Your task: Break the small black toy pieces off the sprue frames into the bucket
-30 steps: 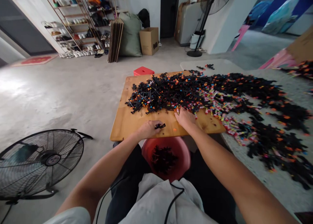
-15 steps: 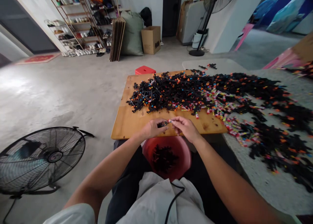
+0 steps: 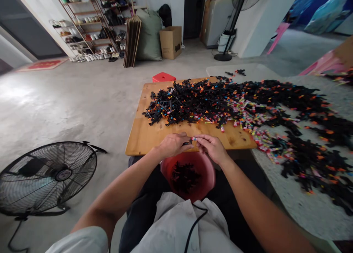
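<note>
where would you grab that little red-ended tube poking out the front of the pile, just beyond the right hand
Probably pinch the small tube by its near, red end, coming from the person's side: that end juts out over bare wooden board, while its far end meets the crowded pile, leaving less room for fingertips there.

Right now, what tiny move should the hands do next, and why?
Perhaps the right hand should gently push the small colourful piece toward the black piece, since it pinches the first and the left hand holds the second close by.
</note>
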Motion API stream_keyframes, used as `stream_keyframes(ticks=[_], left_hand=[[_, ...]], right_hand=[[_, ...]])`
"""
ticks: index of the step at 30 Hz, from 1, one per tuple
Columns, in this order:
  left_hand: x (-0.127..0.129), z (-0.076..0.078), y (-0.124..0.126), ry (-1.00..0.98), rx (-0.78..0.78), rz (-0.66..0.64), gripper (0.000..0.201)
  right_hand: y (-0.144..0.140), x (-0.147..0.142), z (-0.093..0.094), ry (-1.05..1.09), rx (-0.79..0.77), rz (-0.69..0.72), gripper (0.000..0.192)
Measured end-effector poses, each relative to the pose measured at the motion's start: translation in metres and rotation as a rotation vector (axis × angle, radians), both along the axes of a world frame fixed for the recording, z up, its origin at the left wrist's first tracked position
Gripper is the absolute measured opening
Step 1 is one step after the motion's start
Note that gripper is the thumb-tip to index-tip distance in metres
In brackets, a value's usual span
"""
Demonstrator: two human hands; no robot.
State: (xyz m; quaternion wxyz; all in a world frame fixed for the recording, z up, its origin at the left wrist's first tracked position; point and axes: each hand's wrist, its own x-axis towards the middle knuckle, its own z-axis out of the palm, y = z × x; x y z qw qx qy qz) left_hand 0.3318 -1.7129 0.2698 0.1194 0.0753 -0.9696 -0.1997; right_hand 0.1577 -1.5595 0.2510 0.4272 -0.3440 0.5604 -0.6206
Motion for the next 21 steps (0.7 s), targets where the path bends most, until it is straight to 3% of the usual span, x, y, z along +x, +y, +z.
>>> stream_keyframes(ticks=[8,12,16,21], left_hand=[[-0.001,0.004,-0.001,-0.028,0.002,-0.051,0.033],[-0.002,0.001,0.003,-0.012,0.030,-0.053,0.035],[-0.001,0.002,0.009,-0.023,0.175,-0.018,0.041],[0.001,0.004,0.009,-0.057,0.305,-0.131,0.036]], right_hand=[[0.006,0.005,-0.001,0.422,-0.030,-0.101,0.036],[0.009,0.001,0.005,0.462,-0.004,-0.047,0.039],[0.016,-0.002,0.010,0.516,0.051,0.013,0.039],[0.026,0.001,0.000,0.498,0.060,0.047,0.036]])
